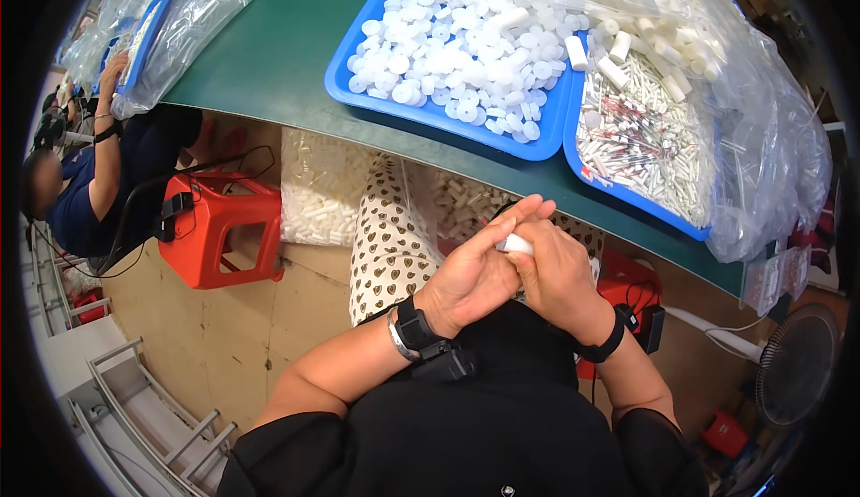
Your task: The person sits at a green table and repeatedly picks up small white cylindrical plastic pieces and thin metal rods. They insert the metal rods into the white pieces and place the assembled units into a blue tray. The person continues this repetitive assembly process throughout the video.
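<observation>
Over my lap, just below the table edge, my two hands meet. My right hand is closed round a small white cylinder, whose end shows between its thumb and fingers. Palm up, my left hand lies against the cylinder and the right fingertips with its fingers stretched out. Beyond them on the table, a blue tray holds a heap of translucent white discs. Beside it, another blue tray holds thin white pieces with reddish bits and several thicker white cylinders.
Clear plastic bagging drapes over the right tray. Bags of white cylinders stand under the green table. A red stool and a co-worker's arm are at left. At right stands a fan.
</observation>
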{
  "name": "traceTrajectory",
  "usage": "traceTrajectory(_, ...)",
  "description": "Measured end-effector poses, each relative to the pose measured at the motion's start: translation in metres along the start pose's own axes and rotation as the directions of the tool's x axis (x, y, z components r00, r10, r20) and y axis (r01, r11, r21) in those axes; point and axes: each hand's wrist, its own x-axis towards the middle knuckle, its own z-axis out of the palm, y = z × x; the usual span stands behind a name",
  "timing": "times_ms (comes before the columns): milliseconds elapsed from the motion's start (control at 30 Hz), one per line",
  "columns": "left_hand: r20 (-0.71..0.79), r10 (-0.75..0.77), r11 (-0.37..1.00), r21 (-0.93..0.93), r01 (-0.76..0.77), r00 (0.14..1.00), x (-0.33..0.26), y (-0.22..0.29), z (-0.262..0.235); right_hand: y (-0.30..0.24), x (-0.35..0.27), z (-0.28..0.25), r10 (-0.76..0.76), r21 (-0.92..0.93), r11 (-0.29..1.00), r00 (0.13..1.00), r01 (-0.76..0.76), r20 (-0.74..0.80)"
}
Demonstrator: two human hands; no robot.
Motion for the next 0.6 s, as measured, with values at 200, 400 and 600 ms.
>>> traceTrajectory(200, 0.045, 0.004, 0.987, 0.159, -0.011, 0.999, -0.001, 0.006, 0.001, -0.002, 0.0, 0.002, 0.092, 0.151, 0.985, 0.996, -0.088, -0.017)
traceTrajectory(400, 0.038, 0.107, 0.983, 0.146, -0.112, 0.994, 0.0, -0.011, -0.006, -0.013, 0.004, 0.006, 0.098, -0.049, 0.994, 0.995, -0.098, -0.01)
traceTrajectory(600, 0.023, 0.075, 0.955, 0.285, -0.078, 0.997, -0.002, 0.001, -0.001, -0.008, 0.006, 0.017, 0.286, 0.247, 0.931, 0.957, -0.267, -0.043)
